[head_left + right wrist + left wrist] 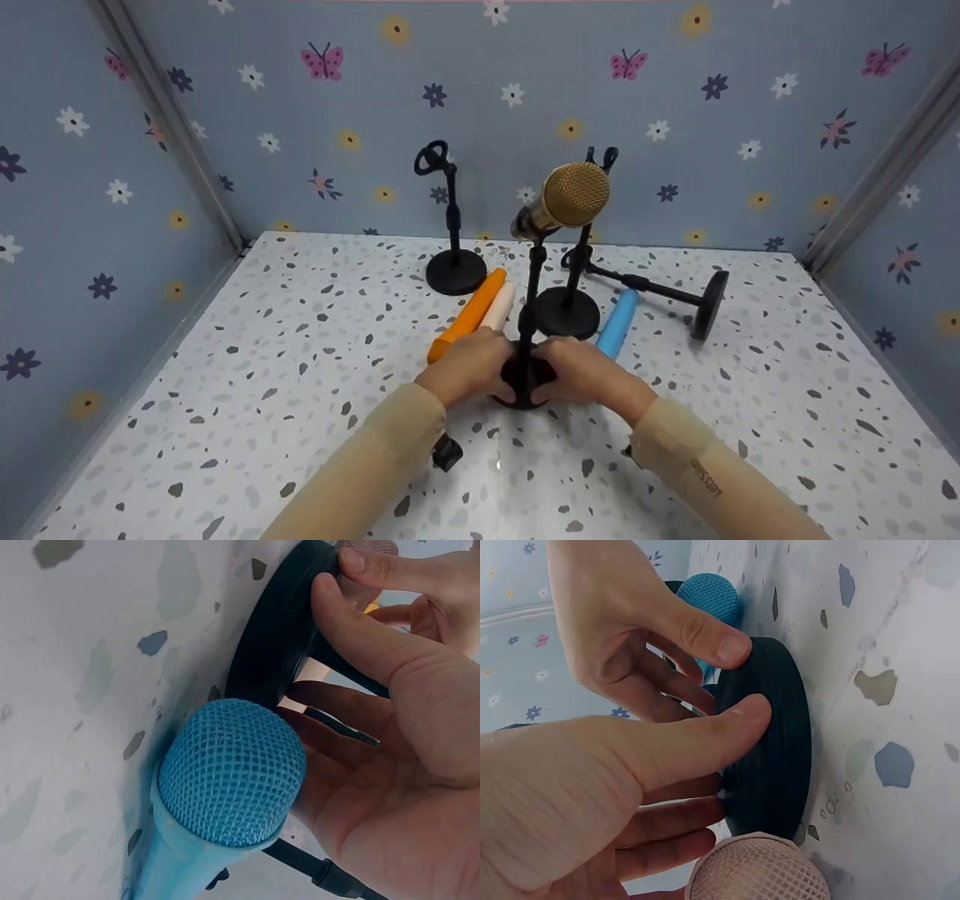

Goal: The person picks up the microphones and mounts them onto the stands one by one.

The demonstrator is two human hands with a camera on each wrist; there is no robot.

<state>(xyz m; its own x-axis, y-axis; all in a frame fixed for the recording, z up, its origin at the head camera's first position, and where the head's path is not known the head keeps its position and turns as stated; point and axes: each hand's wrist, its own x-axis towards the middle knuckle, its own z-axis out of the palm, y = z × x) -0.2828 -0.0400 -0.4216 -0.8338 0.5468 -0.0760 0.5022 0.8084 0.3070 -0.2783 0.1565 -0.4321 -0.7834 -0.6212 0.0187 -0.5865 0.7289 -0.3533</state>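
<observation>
A black microphone stand [532,289] stands upright in the middle of the head view, with a gold microphone [574,196] clipped at its top. Both hands hold its round base [776,757]. My left hand [474,367] grips the left side and my right hand [581,371] the right, thumbs on the near edge. In the left wrist view the base sits at the speckled tabletop. Beside the left hand lie an orange microphone [469,315] and a pale pink one [757,874]. A blue microphone [232,780] lies close by the right hand.
Behind stand two more black stands, one at back left [454,271] and one just behind the gold microphone [568,313]; their clips hold nothing. A third stand [660,292] lies on its side at right. Patterned panels [480,112] enclose the speckled table [315,390].
</observation>
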